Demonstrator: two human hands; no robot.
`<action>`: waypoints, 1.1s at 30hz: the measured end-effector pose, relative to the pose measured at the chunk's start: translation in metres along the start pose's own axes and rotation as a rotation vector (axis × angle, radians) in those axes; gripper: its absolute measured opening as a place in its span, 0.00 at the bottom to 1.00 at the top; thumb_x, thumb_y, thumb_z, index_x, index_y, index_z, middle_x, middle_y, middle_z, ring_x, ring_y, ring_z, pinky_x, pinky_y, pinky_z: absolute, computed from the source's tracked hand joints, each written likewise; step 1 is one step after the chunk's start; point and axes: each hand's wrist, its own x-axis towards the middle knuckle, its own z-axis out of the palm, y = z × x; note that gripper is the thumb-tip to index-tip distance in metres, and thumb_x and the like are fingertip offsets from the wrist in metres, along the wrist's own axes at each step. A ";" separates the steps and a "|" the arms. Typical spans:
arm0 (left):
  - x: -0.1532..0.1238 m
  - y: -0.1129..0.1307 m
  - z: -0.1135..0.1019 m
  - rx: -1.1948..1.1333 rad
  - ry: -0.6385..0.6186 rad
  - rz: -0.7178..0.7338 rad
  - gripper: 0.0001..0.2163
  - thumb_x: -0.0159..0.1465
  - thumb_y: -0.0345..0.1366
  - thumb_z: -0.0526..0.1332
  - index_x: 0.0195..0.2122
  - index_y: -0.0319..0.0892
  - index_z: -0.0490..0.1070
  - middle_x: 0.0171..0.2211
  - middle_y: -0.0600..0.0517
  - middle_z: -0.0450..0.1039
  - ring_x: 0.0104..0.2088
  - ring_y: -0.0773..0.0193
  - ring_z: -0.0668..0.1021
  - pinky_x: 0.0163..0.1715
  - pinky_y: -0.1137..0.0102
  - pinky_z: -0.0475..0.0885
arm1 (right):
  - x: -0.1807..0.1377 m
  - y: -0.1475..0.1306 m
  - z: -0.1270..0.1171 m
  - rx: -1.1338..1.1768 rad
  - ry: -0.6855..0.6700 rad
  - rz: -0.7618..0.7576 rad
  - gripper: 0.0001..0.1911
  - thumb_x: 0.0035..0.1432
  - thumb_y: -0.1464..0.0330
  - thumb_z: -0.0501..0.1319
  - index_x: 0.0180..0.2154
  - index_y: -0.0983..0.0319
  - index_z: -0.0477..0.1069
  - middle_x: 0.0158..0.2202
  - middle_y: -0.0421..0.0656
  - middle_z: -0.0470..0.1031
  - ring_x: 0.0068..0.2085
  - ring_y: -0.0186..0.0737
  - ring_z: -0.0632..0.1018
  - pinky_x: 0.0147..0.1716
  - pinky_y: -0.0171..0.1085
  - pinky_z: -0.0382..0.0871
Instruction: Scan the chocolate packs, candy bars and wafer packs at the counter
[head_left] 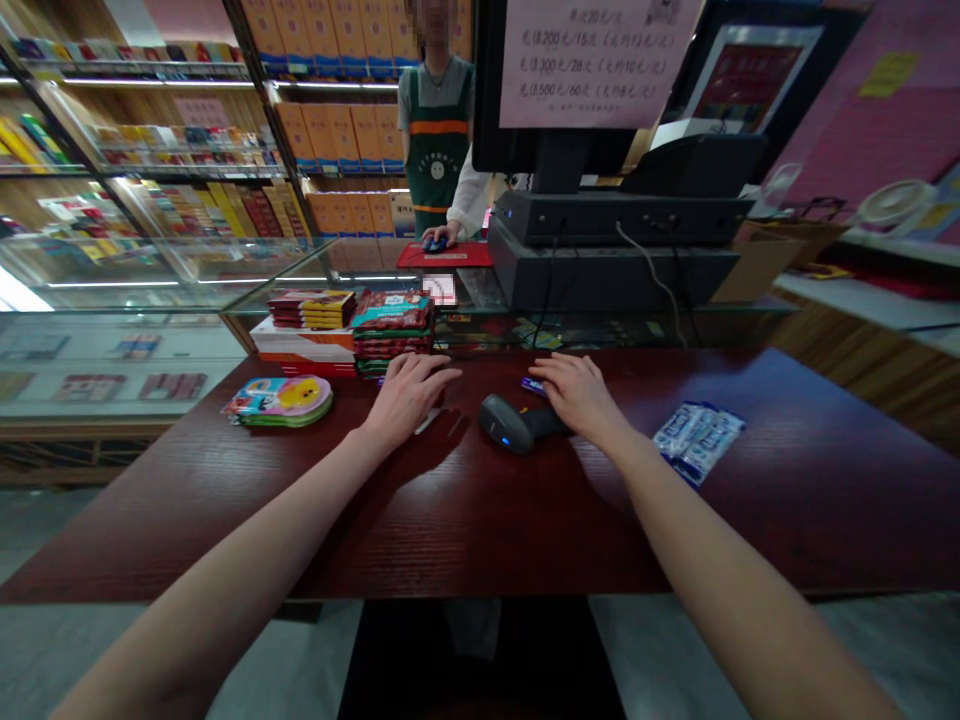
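A dark reddish-brown worktop [480, 535], streaked with wood grain
The scanner [501, 418] is black with a blue light [505, 441]; a small wrapper [532, 385] is purple with white lettering; the flat packets [700, 440] are blue and white; the pouches [259, 393] mix pink, blue and green around a yellow figure [306, 390]; the top bag [390, 309] is teal and reddish brown; the apron [431, 190] is green with orange bands [439, 127]; the sign [589, 100] is pale pink.

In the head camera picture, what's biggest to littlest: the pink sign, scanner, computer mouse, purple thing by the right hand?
1. pink sign
2. scanner
Unsure: computer mouse and purple thing; both are partly covered, and the mouse is farther away.
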 end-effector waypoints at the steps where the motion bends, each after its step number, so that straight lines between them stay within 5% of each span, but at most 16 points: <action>1: 0.004 0.000 0.002 -0.004 -0.010 0.012 0.16 0.71 0.32 0.54 0.57 0.49 0.72 0.58 0.47 0.73 0.56 0.55 0.72 0.58 0.55 0.62 | -0.002 0.005 0.000 -0.002 0.005 0.017 0.19 0.65 0.74 0.54 0.52 0.55 0.77 0.58 0.44 0.76 0.63 0.51 0.70 0.65 0.63 0.53; 18: 0.071 0.022 0.047 -0.110 -0.199 0.181 0.14 0.73 0.37 0.54 0.57 0.49 0.72 0.56 0.49 0.74 0.56 0.57 0.72 0.62 0.56 0.56 | -0.015 0.031 0.002 0.012 -0.040 0.225 0.11 0.64 0.66 0.61 0.46 0.54 0.80 0.57 0.44 0.77 0.63 0.53 0.69 0.63 0.64 0.54; 33: 0.096 0.029 0.098 -0.121 -0.330 0.208 0.18 0.70 0.37 0.59 0.61 0.50 0.69 0.57 0.47 0.73 0.57 0.54 0.71 0.59 0.55 0.59 | -0.011 0.024 0.003 -0.016 -0.094 0.368 0.11 0.62 0.60 0.64 0.41 0.55 0.82 0.57 0.46 0.75 0.60 0.55 0.70 0.60 0.59 0.60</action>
